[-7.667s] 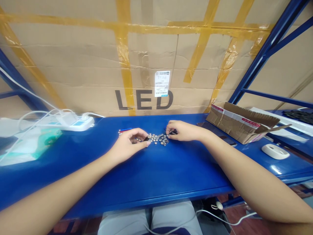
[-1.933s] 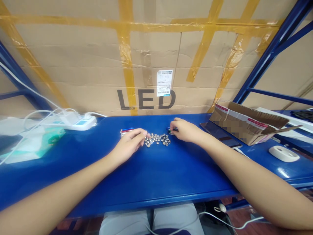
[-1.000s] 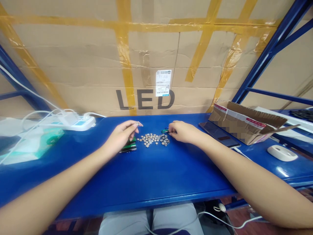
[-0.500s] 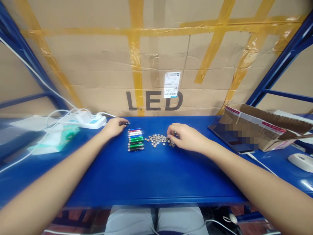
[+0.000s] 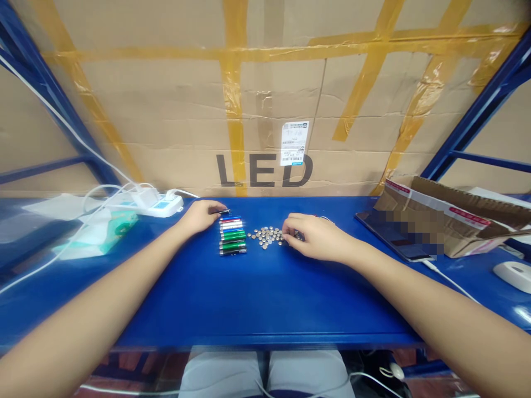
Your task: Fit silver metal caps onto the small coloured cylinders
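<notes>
At the far left of the row, my left hand (image 5: 201, 215) pinches a slim dark cylinder (image 5: 225, 211), held just beyond the row's far end. The row of slim cylinders (image 5: 233, 236), blue, red, silver, green and black with silvery ends, lies side by side on the blue table (image 5: 249, 298); they look like small batteries. To their right is a loose spread of small round silvery discs (image 5: 265, 236), like button cells or coins. My right hand (image 5: 313, 235) is over the right side of this spread, fingers curled and thumb near the fingertips. Whatever it grips is hidden.
A white power strip (image 5: 164, 205) with cables and a green-white packet (image 5: 99, 235) sit at left. On the right are a dark phone-like device (image 5: 385, 237) with a cable, an open cardboard box (image 5: 440, 213) and a white rounded device (image 5: 514, 275). A large taped carton (image 5: 174, 110) stands behind.
My left hand has brought the dark cylinder slightly right and down, closer to the row. My right hand stays at the discs, its fingers a little lower. The view has shifted slightly.
</notes>
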